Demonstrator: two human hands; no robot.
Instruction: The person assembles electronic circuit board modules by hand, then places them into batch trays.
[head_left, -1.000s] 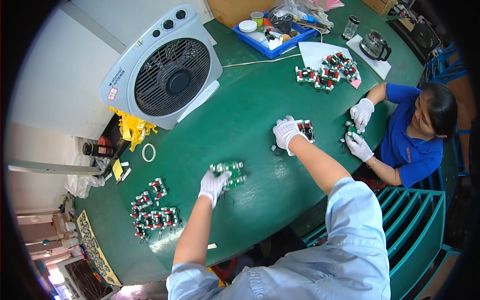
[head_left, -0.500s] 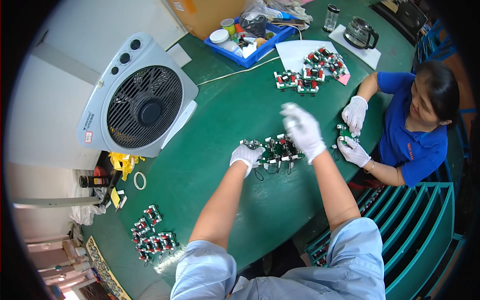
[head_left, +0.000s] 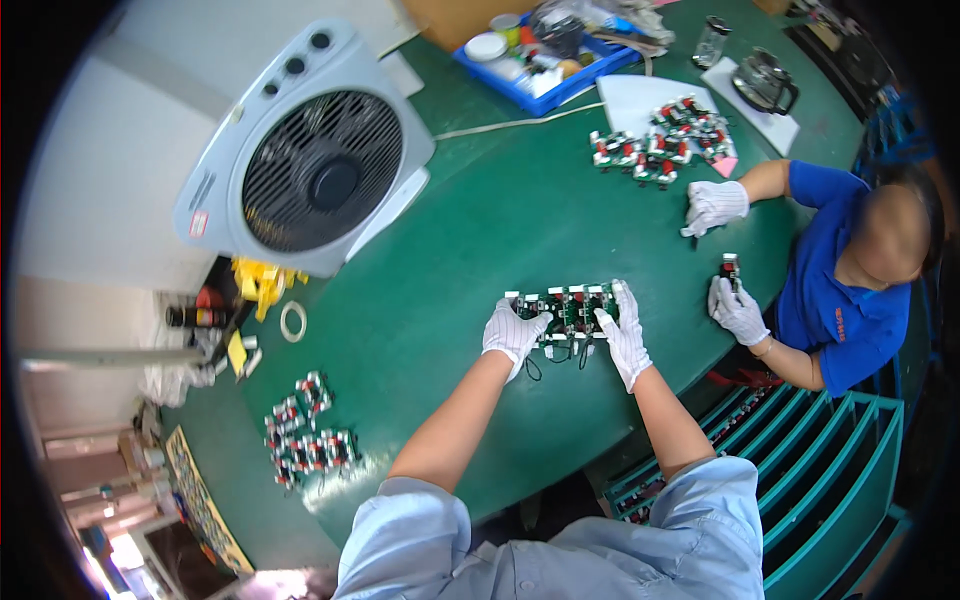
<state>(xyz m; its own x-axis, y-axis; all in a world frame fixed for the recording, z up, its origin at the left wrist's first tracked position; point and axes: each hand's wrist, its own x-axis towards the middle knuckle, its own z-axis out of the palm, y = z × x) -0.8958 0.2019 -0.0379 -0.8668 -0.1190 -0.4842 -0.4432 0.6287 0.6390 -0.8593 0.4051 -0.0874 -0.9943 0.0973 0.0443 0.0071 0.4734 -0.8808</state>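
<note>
A row of small green circuit boards [head_left: 570, 312] with black, red and white components lies before me on the green table, short black wire loops hanging from its near edge. Gloved in striped white, my left hand [head_left: 514, 334] clasps the row's left end, thumb over the boards. My right hand [head_left: 626, 342] grips the opposite end between thumb and fingers. Both palms hide parts of the end boards.
At the right a co-worker's gloved hand [head_left: 738, 312] holds one small board; the other glove [head_left: 715, 207] reaches near a board pile [head_left: 665, 140]. More boards [head_left: 312, 452] lie at the left. A grey fan [head_left: 310, 160] and blue tray [head_left: 545, 93] stand at the back.
My right hand has come down from above the boards onto their right end. The co-worker's hands have parted, one moving toward the pile. The whole view has shifted.
</note>
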